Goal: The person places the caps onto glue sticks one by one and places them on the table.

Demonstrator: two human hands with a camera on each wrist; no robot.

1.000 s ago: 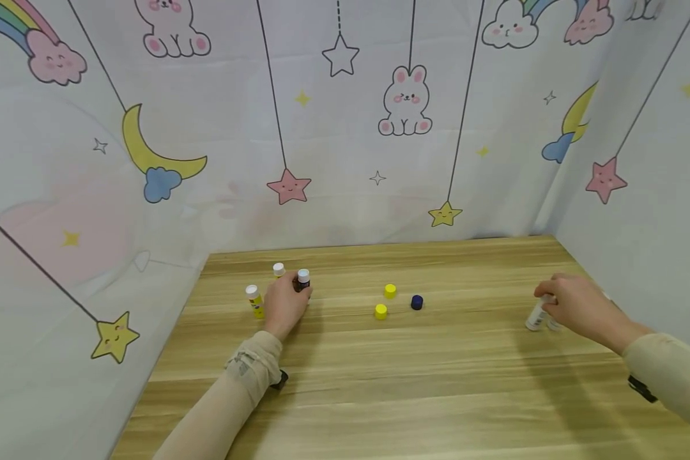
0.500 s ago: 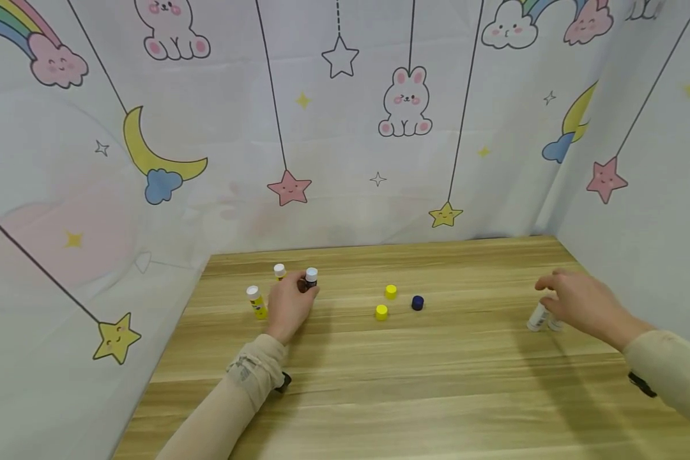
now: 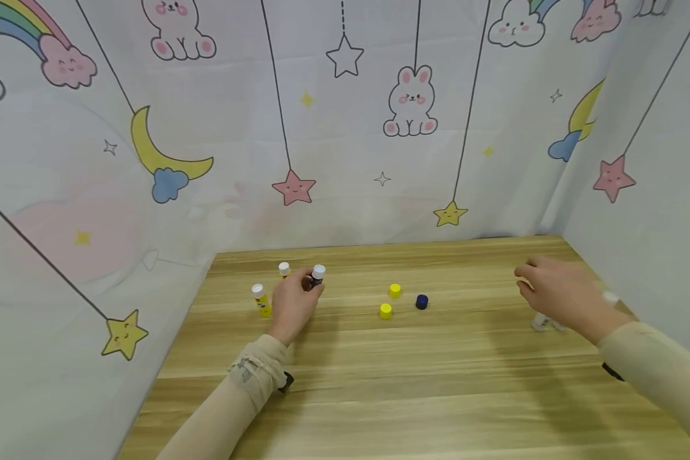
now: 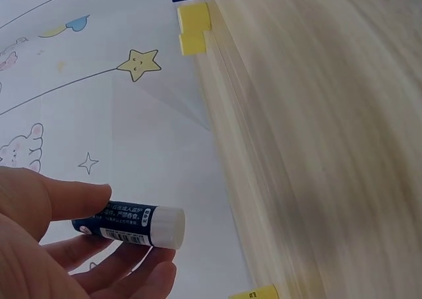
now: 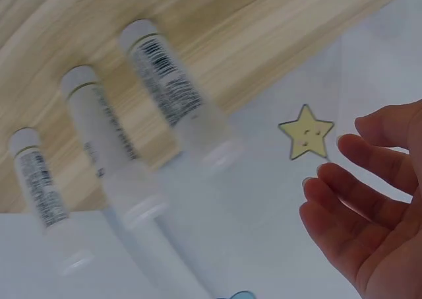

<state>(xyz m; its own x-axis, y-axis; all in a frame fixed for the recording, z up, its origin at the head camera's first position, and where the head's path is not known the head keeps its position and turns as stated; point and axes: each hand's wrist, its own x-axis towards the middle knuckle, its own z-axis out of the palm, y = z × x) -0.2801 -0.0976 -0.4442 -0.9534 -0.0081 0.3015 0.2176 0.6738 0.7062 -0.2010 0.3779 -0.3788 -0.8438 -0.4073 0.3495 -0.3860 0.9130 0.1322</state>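
Note:
My left hand (image 3: pixel 294 305) grips a navy glue stick (image 4: pixel 125 223) between thumb and fingers, its white end pointing up in the head view. Two yellow glue sticks (image 3: pixel 261 301) with white ends uppermost stand right beside that hand; the farther one is partly hidden by it. On the right of the table, my right hand (image 3: pixel 569 295) holds nothing, its fingers loosely bent. Three white glue sticks (image 5: pixel 165 81) with translucent upper ends stand near it in the right wrist view. From the head, the right hand mostly covers them.
Two yellow caps (image 3: pixel 385 311) and one navy cap (image 3: pixel 422 301) lie mid-table between the hands. A white cloth (image 3: pixel 345 211) printed with cartoon stars and rabbits hangs behind and along the sides of the wooden table (image 3: pixel 414 390).
My right hand has let go of a white glue stick and shifted left, away from it. My left hand has moved slightly right with the navy glue stick.

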